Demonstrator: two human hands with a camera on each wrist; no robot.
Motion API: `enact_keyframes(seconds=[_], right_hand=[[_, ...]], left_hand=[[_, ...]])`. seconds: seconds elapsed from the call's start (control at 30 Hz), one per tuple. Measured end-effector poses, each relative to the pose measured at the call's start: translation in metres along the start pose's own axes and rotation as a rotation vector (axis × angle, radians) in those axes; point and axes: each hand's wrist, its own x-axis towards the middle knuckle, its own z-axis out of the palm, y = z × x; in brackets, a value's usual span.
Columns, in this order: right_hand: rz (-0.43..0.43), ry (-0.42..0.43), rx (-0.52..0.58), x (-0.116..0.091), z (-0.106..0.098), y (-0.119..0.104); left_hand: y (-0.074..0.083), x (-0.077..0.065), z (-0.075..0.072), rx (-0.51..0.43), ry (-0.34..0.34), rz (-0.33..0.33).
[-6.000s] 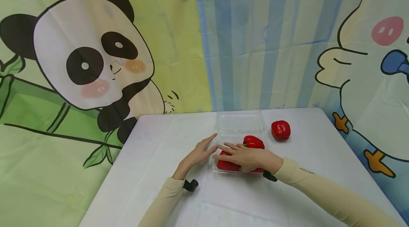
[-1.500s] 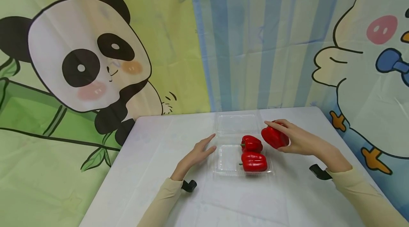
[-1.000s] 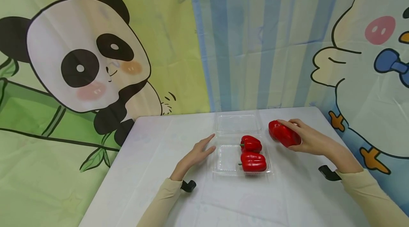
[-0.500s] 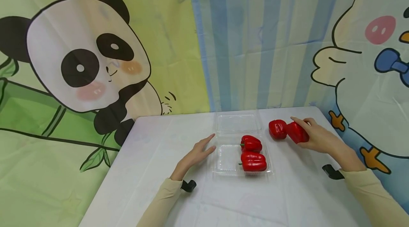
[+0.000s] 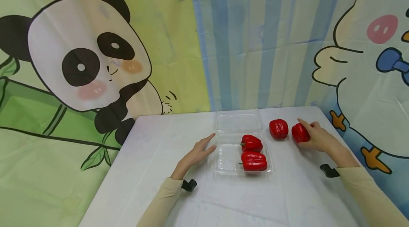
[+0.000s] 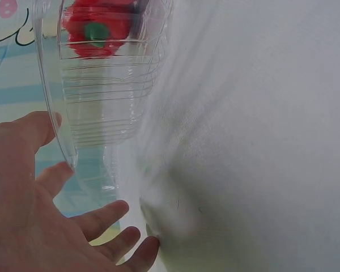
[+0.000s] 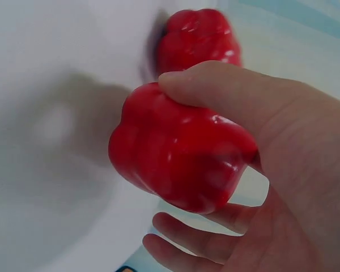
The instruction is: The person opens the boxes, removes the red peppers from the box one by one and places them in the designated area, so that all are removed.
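Observation:
My right hand (image 5: 319, 139) grips a red bell pepper (image 5: 300, 133) at the right of the table, thumb on one side and fingers on the other in the right wrist view. Just left of it sits another bell pepper (image 5: 278, 129). Two more bell peppers, a rear one (image 5: 251, 143) and a front one (image 5: 254, 161), lie in the right half of a clear plastic container (image 5: 226, 158), stems to the left. My left hand (image 5: 195, 155) has its fingers spread beside the container's left edge, fingertips right at the rim in the left wrist view (image 6: 52, 187).
The container's clear lid (image 5: 238, 123) lies folded back behind it on the white table (image 5: 166, 149). A curtain (image 5: 236, 42) with a panda and a white cartoon animal hangs at the table's back edge. Each wrist wears a black camera.
Two bell peppers now lie in the container's right half, uncovered by my right hand. That hand has carried another pepper rightward, past the one on the table. My left hand has stayed put.

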Motion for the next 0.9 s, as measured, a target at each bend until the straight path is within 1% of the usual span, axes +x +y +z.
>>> enact_keyframes(seconds=[0.1,0.23,0.33,0.53,0.67,0.9], right_hand=[[0.005,-0.007,0.000,0.006,0.005,0.006],[0.008,-0.020,-0.005,0.015,0.008,0.011],[0.024,-0.037,0.003,0.023,0.010,0.012],[0.053,-0.069,0.043,0.035,0.009,0.011],[0.060,-0.085,0.047,0.039,0.007,0.010],[0.066,-0.076,0.028,0.041,0.006,0.008]], left_hand=[[0.001,-0.001,0.000,0.001,-0.005,-0.016],[0.002,-0.001,-0.001,-0.006,0.000,-0.004],[0.002,0.000,-0.001,-0.005,0.003,0.006],[0.002,0.000,-0.001,-0.012,0.000,0.003],[0.003,0.000,-0.001,-0.020,-0.003,-0.006],[0.003,-0.001,-0.001,-0.021,0.002,-0.013]])
